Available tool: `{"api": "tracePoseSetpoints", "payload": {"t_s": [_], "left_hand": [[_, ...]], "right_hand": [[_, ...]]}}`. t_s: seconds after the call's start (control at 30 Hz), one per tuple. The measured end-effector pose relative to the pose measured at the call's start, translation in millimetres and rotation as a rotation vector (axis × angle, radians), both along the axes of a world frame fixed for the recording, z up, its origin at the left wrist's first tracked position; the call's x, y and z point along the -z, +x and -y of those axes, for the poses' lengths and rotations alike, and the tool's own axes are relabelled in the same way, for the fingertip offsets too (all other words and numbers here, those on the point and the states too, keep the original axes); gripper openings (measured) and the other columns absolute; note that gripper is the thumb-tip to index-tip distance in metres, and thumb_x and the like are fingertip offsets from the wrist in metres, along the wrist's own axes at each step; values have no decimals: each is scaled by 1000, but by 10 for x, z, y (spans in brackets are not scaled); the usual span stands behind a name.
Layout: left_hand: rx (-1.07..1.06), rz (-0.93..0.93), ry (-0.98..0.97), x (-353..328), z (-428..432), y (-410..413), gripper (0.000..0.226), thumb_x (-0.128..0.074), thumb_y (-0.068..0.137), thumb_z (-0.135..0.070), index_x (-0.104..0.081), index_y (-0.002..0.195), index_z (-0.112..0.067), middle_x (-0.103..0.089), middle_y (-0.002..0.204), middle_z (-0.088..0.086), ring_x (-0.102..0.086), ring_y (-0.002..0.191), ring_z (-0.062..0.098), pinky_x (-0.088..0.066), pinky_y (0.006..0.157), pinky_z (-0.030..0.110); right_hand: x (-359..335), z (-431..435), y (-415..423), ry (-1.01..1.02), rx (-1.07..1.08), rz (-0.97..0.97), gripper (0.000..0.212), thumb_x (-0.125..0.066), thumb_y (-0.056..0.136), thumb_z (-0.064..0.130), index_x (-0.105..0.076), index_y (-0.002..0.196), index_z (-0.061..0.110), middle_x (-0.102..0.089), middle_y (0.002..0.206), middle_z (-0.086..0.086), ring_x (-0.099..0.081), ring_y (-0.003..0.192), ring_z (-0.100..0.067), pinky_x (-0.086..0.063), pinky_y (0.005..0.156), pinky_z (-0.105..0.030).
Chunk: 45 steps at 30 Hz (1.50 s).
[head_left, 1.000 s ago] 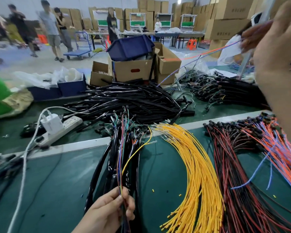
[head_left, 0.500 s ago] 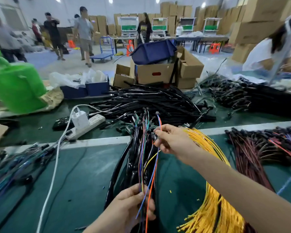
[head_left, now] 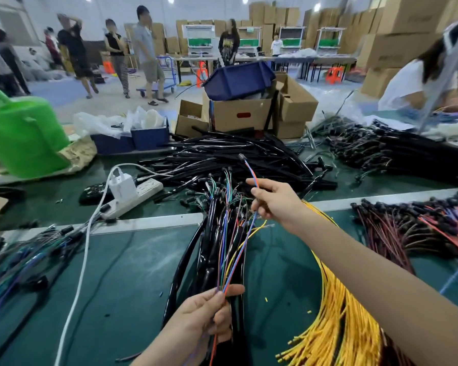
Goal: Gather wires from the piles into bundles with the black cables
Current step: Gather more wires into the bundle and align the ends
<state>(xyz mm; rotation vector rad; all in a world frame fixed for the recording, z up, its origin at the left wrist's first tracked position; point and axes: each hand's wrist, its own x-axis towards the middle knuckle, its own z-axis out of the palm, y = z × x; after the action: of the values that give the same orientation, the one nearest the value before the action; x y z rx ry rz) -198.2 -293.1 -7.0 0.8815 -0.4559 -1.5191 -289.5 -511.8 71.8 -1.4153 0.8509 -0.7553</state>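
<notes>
My left hand (head_left: 204, 317) grips the near end of a bundle of thin coloured wires (head_left: 229, 249) lying along thick black cables (head_left: 209, 249) on the green table. My right hand (head_left: 274, 200) pinches the far part of an orange and blue wire pair (head_left: 251, 171), whose black connector end sticks up above the fingers. The pair runs down from those fingers to my left hand. A yellow wire pile (head_left: 336, 299) fans out under my right forearm. A red and black wire pile (head_left: 407, 233) lies at the right.
A big heap of black cables (head_left: 236, 157) fills the far table. A white power strip (head_left: 132, 198) with a charger and white cord sits at the left, near blue-green wires (head_left: 24, 257). Cardboard boxes (head_left: 238, 114), a blue bin and a seated person are beyond.
My right hand came down from high on the right with the orange and blue pair and laid it along the bundle. My left hand now grips that pair with the rest.
</notes>
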Motion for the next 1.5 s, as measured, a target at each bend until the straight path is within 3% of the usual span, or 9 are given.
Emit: {"api": "tracePoseSetpoints", "payload": {"t_s": [0.17,0.3,0.37,0.43,0.53,0.63,0.83,1.07,1.5], "left_hand": [[21,-20,-32,-8,-21,16,54,-90,53,-24,-58,84,7,-35,48,5,-29,36,9,-30,38,21],[61,6,-54,-16,-28,32,63,-94,48,-29,-49,80,1,-34,48,3,-26,37,8,-25,42,20],[88,13,-59,-20,-39,51,60,-92,53,-30,-49,81,1,-34,48,2,-27,37,8,-28,42,20],[113,38,-51,-55,-71,59,49,-87,61,-29,-53,80,0,-34,49,2,-29,38,8,-33,41,20],[112,331,-11,-134,-93,55,22,-59,92,-21,-66,71,-17,-37,46,-2,-33,40,9,-34,44,20],[141,769,18,-287,-168,221,51,-47,98,-14,-65,53,-31,-40,38,-5,-35,37,5,-30,44,21],[-125,1100,-106,-663,-307,643,18,-65,83,-28,-71,67,-24,-53,47,0,-39,44,5,-29,45,15],[-778,557,-63,-472,-194,534,15,-66,72,-6,-78,75,-13,-74,73,8,-67,61,10,-55,59,16],[-914,452,-153,-386,-30,238,26,-66,72,-13,-75,95,-6,-75,92,7,-72,83,18,-56,70,18]], "right_hand": [[-7,181,59,-16,106,32,30,-45,99,4,-54,124,16,-59,52,-8,-45,33,-7,-37,37,-15],[80,131,94,-44,43,-211,28,-50,97,9,-50,125,14,-60,97,-24,-61,54,-13,-53,59,-27],[131,9,67,-374,133,-592,56,-57,94,25,-35,143,8,-41,134,-22,-58,103,-26,-47,95,-38],[92,-332,55,-876,127,-589,62,-55,93,40,-36,145,13,-35,145,-10,-38,129,-22,-31,110,-40],[34,-942,75,-1174,-468,-466,42,-46,94,45,-59,124,18,-66,115,-2,-55,111,-18,-33,106,-38],[54,-1236,31,-1368,-690,-611,40,-38,99,44,-63,111,15,-71,87,-6,-64,84,-29,-43,84,-40],[54,-1222,-113,-1315,-423,-304,36,-50,91,43,-73,106,20,-68,74,5,-62,65,-13,-46,59,-25],[277,-1322,-43,-1063,-107,-204,31,-49,92,45,-72,106,30,-60,67,11,-56,59,-7,-44,54,-24],[279,-1332,-93,-918,-206,-201,33,-50,93,43,-70,113,26,-62,71,10,-58,68,-5,-49,63,-27]]}}
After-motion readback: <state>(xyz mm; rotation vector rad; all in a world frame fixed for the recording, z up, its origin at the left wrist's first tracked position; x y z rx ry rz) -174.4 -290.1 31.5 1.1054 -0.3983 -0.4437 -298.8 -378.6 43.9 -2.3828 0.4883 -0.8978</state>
